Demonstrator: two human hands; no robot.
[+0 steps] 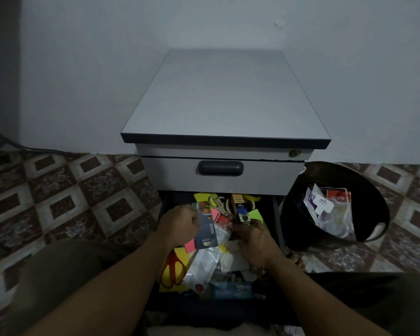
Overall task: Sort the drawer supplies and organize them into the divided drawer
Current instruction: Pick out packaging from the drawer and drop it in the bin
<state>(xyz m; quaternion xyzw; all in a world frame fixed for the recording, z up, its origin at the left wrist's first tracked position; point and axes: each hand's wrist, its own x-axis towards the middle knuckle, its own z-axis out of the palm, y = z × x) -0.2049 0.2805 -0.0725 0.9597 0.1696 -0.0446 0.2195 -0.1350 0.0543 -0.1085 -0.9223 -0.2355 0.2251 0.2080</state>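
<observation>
— Two hands worked the open lower drawer (269, 207) of the grey metal cabinet (223, 98). What did each hold?
— The left hand (180, 224) gripped a dark blue card pack marked SPOON (207, 232) above the clutter at the drawer's middle. The right hand (255, 241) lay among white plastic packets (205, 260); its hold could not be told.
— And around them?
— Red-handled scissors (172, 267) lay on yellow paper (177, 253) at front left. A black round bin (297, 221) holding packets stood just right of the cabinet.
</observation>
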